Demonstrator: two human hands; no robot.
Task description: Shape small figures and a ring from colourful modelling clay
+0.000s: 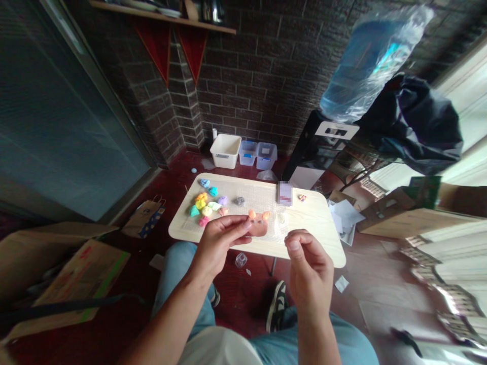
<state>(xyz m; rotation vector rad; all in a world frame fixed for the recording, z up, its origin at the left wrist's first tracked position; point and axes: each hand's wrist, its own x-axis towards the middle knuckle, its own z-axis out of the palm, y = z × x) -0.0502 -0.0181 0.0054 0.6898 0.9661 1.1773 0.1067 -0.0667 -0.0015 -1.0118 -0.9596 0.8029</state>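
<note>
My left hand (pixel 220 238) is raised over the near edge of a small light wooden table (pixel 315 223), its fingers pressed together at the tips beside a pinkish clay figure (pixel 258 225) with orange bits on top; whether the fingers grip it I cannot make out. My right hand (pixel 308 258) is curled, thumb against fingers, and anything in it is too small to name. Several coloured clay lumps (pixel 205 205) lie on the table's left part, with a grey lump (pixel 239 201) near the middle.
A small card or packet (pixel 285 193) and a tiny multicoloured piece (pixel 302 197) sit at the table's far side. Plastic bins (pixel 226 150) stand by the brick wall. Cardboard (pixel 72 279) and a paper bag (pixel 146 217) lie left; papers (pixel 344 215) right.
</note>
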